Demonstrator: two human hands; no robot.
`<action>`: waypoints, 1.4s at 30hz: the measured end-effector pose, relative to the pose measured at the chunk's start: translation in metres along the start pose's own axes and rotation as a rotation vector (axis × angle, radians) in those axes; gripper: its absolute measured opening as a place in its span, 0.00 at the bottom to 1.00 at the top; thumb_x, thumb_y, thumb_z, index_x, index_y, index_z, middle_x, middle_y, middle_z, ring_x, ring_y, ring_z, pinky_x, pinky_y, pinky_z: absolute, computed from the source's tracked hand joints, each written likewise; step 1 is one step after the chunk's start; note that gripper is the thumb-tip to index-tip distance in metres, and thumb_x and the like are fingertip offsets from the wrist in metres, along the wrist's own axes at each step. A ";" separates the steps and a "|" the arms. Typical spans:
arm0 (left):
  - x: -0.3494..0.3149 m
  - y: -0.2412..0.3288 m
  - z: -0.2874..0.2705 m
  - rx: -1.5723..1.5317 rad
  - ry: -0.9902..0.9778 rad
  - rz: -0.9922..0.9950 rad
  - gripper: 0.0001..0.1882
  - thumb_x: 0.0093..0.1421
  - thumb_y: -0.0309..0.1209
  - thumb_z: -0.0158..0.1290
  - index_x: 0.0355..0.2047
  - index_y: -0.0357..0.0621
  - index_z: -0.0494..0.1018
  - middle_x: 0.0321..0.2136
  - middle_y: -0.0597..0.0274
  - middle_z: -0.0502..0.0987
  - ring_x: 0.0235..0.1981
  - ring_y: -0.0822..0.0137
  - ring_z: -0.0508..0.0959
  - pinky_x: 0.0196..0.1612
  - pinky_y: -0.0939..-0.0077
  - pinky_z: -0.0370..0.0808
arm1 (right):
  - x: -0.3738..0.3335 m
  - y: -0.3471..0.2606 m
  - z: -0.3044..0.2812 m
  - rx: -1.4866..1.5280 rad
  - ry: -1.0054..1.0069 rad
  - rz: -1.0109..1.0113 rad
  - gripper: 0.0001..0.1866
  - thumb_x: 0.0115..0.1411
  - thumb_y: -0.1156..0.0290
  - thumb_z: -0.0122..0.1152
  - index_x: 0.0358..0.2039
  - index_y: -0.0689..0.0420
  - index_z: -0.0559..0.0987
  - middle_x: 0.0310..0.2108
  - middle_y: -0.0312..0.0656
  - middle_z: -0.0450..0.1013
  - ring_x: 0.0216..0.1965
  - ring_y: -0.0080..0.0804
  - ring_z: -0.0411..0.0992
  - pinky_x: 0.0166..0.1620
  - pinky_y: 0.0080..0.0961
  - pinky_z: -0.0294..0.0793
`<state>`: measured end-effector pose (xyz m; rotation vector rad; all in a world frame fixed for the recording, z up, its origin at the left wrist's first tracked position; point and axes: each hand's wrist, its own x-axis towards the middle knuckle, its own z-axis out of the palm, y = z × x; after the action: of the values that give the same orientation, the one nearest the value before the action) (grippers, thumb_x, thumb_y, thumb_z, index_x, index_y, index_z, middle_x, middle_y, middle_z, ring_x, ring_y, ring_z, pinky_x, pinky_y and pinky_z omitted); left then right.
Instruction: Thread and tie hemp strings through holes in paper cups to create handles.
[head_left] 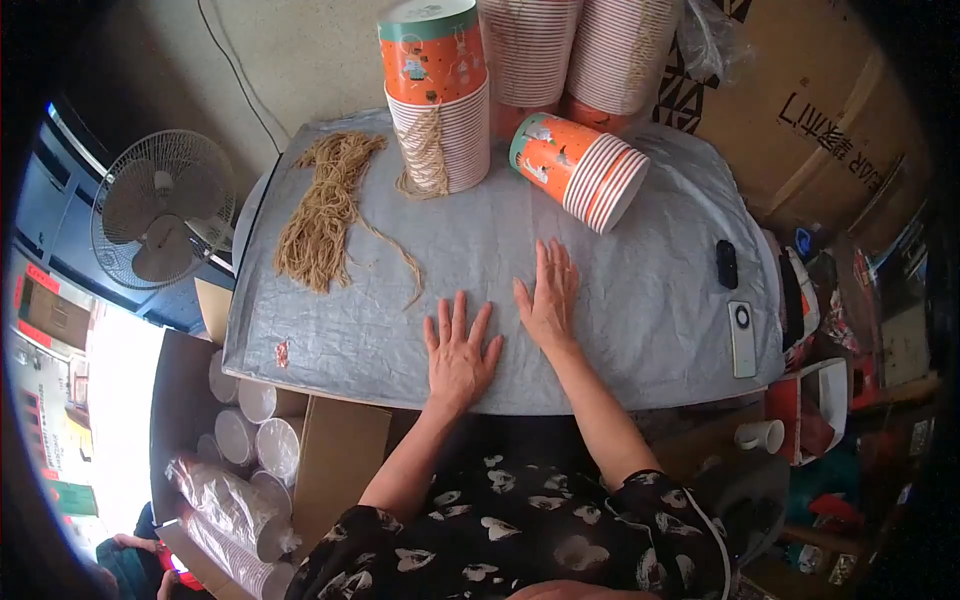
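My left hand [459, 358] lies palm down on the grey sheet [480, 255] near the table's front edge, fingers spread, holding nothing. A little farther in and to the right, my right hand [549, 305] also rests flat with its fingers out and nothing in it. Beyond it a short nested stack of orange paper buckets [575, 165] lies tipped on its side. Left of that, a tall upright stack of buckets [440, 130] has tan cords hanging down its front. A bundle of tan cords [325, 215] is spread on the left, one strand trailing toward my left hand.
More tall bucket stacks [530, 60] stand at the back. A phone [741, 340] and a small dark object [726, 264] lie at the right edge. A fan [163, 210] is left of the table; below it, a carton [345, 440] holds wrapped containers. Another person's hand [135, 543] shows lower left.
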<state>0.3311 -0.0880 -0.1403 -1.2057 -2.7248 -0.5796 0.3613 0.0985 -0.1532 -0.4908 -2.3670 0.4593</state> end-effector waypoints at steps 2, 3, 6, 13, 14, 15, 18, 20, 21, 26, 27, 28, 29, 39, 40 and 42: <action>0.001 0.003 -0.002 -0.007 -0.013 -0.008 0.30 0.66 0.48 0.49 0.66 0.56 0.64 0.71 0.47 0.51 0.72 0.41 0.49 0.70 0.38 0.42 | -0.001 0.002 0.000 -0.085 -0.048 0.023 0.37 0.59 0.63 0.63 0.66 0.61 0.61 0.67 0.57 0.56 0.67 0.57 0.55 0.65 0.57 0.54; 0.002 0.005 -0.002 -0.017 -0.012 -0.004 0.30 0.66 0.48 0.49 0.66 0.56 0.64 0.71 0.48 0.51 0.72 0.41 0.49 0.70 0.39 0.42 | -0.001 0.010 0.003 -0.093 -0.091 0.010 0.37 0.59 0.61 0.63 0.66 0.60 0.62 0.67 0.56 0.55 0.67 0.57 0.54 0.65 0.59 0.53; 0.002 0.002 0.000 -0.019 -0.005 -0.013 0.30 0.66 0.48 0.49 0.67 0.57 0.64 0.71 0.48 0.51 0.72 0.41 0.49 0.70 0.39 0.42 | -0.001 0.003 0.002 -0.032 -0.044 0.018 0.34 0.61 0.60 0.62 0.64 0.60 0.64 0.68 0.56 0.55 0.68 0.57 0.53 0.65 0.61 0.51; 0.001 0.002 0.001 -0.035 0.019 0.002 0.30 0.66 0.48 0.50 0.66 0.56 0.64 0.71 0.47 0.51 0.72 0.40 0.49 0.70 0.38 0.43 | -0.002 0.007 0.002 -0.025 -0.061 -0.030 0.34 0.62 0.61 0.61 0.64 0.61 0.63 0.67 0.56 0.56 0.68 0.56 0.54 0.66 0.59 0.52; 0.000 0.001 0.001 -0.030 0.021 -0.001 0.30 0.66 0.48 0.50 0.66 0.56 0.64 0.71 0.47 0.51 0.72 0.40 0.49 0.70 0.38 0.43 | -0.002 0.004 0.000 0.038 0.037 -0.039 0.33 0.61 0.62 0.61 0.64 0.62 0.64 0.67 0.56 0.57 0.68 0.55 0.55 0.66 0.58 0.52; -0.001 0.000 0.001 -0.029 0.021 -0.007 0.30 0.66 0.48 0.50 0.66 0.56 0.64 0.71 0.47 0.51 0.72 0.40 0.49 0.70 0.38 0.43 | -0.001 0.003 0.001 0.042 0.017 -0.039 0.32 0.61 0.64 0.62 0.62 0.63 0.66 0.65 0.56 0.59 0.67 0.55 0.55 0.65 0.57 0.53; 0.000 0.005 0.003 -0.052 0.019 0.006 0.30 0.65 0.48 0.50 0.66 0.57 0.64 0.71 0.47 0.52 0.71 0.40 0.50 0.70 0.38 0.43 | -0.005 0.012 0.004 -0.066 -0.076 -0.033 0.31 0.60 0.64 0.62 0.61 0.64 0.67 0.65 0.56 0.60 0.67 0.55 0.56 0.65 0.57 0.54; -0.001 0.002 0.000 -0.049 0.026 -0.006 0.30 0.65 0.48 0.50 0.66 0.57 0.64 0.71 0.48 0.52 0.71 0.40 0.51 0.70 0.38 0.44 | -0.003 0.007 0.003 -0.026 -0.038 -0.057 0.31 0.60 0.64 0.62 0.60 0.64 0.67 0.65 0.56 0.60 0.67 0.55 0.56 0.65 0.56 0.54; -0.002 0.000 0.000 -0.048 0.021 -0.018 0.30 0.65 0.48 0.50 0.66 0.57 0.64 0.71 0.48 0.52 0.71 0.40 0.51 0.70 0.38 0.44 | -0.002 0.005 0.003 0.010 0.007 -0.082 0.30 0.60 0.64 0.63 0.60 0.64 0.68 0.64 0.56 0.61 0.66 0.56 0.57 0.65 0.55 0.55; -0.001 -0.001 0.003 -0.045 0.045 -0.008 0.30 0.65 0.48 0.51 0.66 0.57 0.64 0.70 0.48 0.54 0.71 0.42 0.51 0.70 0.40 0.45 | -0.003 0.013 0.007 -0.004 -0.046 -0.062 0.29 0.61 0.63 0.62 0.59 0.64 0.69 0.64 0.56 0.62 0.66 0.56 0.57 0.66 0.53 0.55; 0.000 -0.002 0.004 -0.046 0.051 -0.002 0.30 0.65 0.48 0.51 0.66 0.58 0.65 0.70 0.49 0.54 0.71 0.42 0.51 0.70 0.40 0.45 | -0.004 0.016 0.009 0.007 -0.040 -0.042 0.30 0.62 0.63 0.61 0.61 0.64 0.68 0.64 0.57 0.61 0.67 0.57 0.56 0.67 0.52 0.53; 0.000 -0.003 0.005 -0.050 0.057 -0.002 0.30 0.65 0.48 0.51 0.65 0.58 0.65 0.70 0.49 0.54 0.71 0.42 0.51 0.70 0.40 0.45 | -0.003 0.015 0.007 0.019 -0.031 -0.037 0.30 0.62 0.62 0.60 0.61 0.64 0.67 0.64 0.57 0.61 0.68 0.57 0.55 0.67 0.52 0.53; 0.000 -0.004 0.005 -0.052 0.063 -0.002 0.29 0.65 0.48 0.51 0.65 0.58 0.65 0.70 0.49 0.54 0.71 0.42 0.51 0.70 0.40 0.45 | -0.002 0.013 0.007 0.032 -0.022 -0.031 0.31 0.63 0.62 0.60 0.62 0.63 0.66 0.65 0.57 0.61 0.68 0.57 0.55 0.68 0.52 0.52; -0.004 -0.006 0.008 -0.068 0.062 -0.008 0.29 0.65 0.49 0.50 0.64 0.57 0.66 0.70 0.49 0.54 0.71 0.42 0.51 0.71 0.40 0.43 | -0.007 0.013 0.006 0.016 -0.058 -0.040 0.24 0.62 0.65 0.60 0.56 0.65 0.72 0.64 0.58 0.61 0.67 0.57 0.56 0.67 0.52 0.55; -0.004 -0.006 0.008 -0.066 0.056 -0.003 0.29 0.65 0.49 0.50 0.64 0.57 0.66 0.70 0.49 0.54 0.71 0.42 0.50 0.71 0.40 0.43 | -0.006 0.015 0.006 -0.014 -0.060 -0.060 0.25 0.63 0.65 0.60 0.56 0.65 0.71 0.65 0.58 0.60 0.67 0.58 0.56 0.66 0.52 0.56; -0.003 -0.006 0.008 -0.067 0.061 -0.001 0.29 0.65 0.49 0.50 0.64 0.57 0.66 0.70 0.49 0.54 0.71 0.42 0.50 0.70 0.40 0.43 | -0.006 0.018 0.008 -0.020 -0.065 -0.060 0.26 0.62 0.65 0.60 0.57 0.65 0.71 0.64 0.58 0.61 0.67 0.58 0.56 0.67 0.51 0.56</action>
<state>0.3292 -0.0905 -0.1501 -1.1807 -2.6764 -0.7015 0.3641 0.1094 -0.1701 -0.4182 -2.4440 0.4300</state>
